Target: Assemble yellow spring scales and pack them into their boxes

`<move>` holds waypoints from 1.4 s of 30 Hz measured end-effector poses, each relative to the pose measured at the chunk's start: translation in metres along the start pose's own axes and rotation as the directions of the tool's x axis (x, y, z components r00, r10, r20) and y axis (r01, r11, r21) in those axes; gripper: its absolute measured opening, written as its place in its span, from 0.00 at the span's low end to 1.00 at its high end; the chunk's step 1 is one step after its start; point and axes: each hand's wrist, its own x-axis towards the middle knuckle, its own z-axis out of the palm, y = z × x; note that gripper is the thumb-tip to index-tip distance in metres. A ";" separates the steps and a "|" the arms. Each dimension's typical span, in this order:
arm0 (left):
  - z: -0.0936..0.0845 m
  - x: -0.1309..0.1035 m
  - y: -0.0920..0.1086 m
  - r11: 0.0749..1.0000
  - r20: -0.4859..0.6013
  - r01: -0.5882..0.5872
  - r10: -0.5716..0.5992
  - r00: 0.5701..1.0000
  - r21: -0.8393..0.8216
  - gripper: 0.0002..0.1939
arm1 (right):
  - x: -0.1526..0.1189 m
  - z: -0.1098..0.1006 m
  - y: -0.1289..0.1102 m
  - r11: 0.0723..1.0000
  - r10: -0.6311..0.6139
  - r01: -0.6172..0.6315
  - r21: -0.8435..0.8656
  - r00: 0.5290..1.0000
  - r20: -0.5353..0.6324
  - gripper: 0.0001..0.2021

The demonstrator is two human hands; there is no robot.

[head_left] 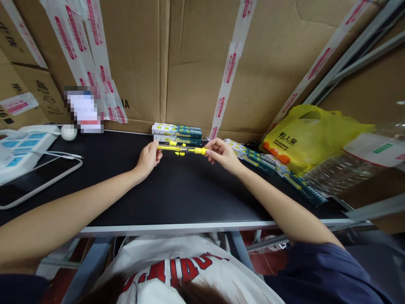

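A thin yellow and dark rod-like item (pixel 186 149) with small yellow side parts is held level above the black tabletop (pixel 177 190). My left hand (pixel 148 159) is closed round its left end. At its right end, the thumb and fingers of my right hand (pixel 223 155) pinch the yellow tip. Just behind the item, narrow printed boxes (pixel 177 131) in white, yellow and dark green lie stacked against the cardboard.
More narrow boxes (pixel 253 157) lie to the right, beside a yellow plastic bag (pixel 310 135) and a clear plastic bottle (pixel 341 171). At the left are a white-framed device (pixel 41 179), a white and blue power strip (pixel 31 145) and a white round object (pixel 68 133). Large cardboard (pixel 196 63) stands behind.
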 end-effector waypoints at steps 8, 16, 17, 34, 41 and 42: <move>0.002 -0.002 0.004 1.000 -0.003 0.023 -0.023 1.000 -0.004 0.17 | -0.002 0.001 -0.002 0.999 0.017 -0.019 0.047 0.999 0.039 0.17; 0.002 -0.002 0.002 1.000 -0.012 0.015 -0.015 1.000 -0.004 0.17 | -0.001 0.002 0.000 0.999 0.020 -0.023 0.045 0.998 0.067 0.19; 0.002 -0.002 0.002 1.000 -0.010 0.019 -0.019 1.000 -0.003 0.17 | -0.001 0.002 0.001 0.999 0.020 -0.022 0.042 0.998 0.065 0.18; 0.002 -0.002 0.003 1.000 -0.008 0.013 -0.013 1.000 -0.009 0.17 | -0.002 0.002 0.002 0.998 0.055 -0.055 -0.001 0.994 0.097 0.18; 0.003 -0.003 0.004 1.000 -0.003 0.019 -0.019 1.000 -0.014 0.17 | -0.002 0.002 0.000 0.996 0.072 -0.069 -0.047 0.994 0.077 0.21; 0.003 -0.003 0.004 1.000 -0.004 0.021 -0.021 1.000 -0.016 0.17 | -0.002 0.002 0.000 0.997 0.070 -0.067 -0.040 0.995 0.078 0.20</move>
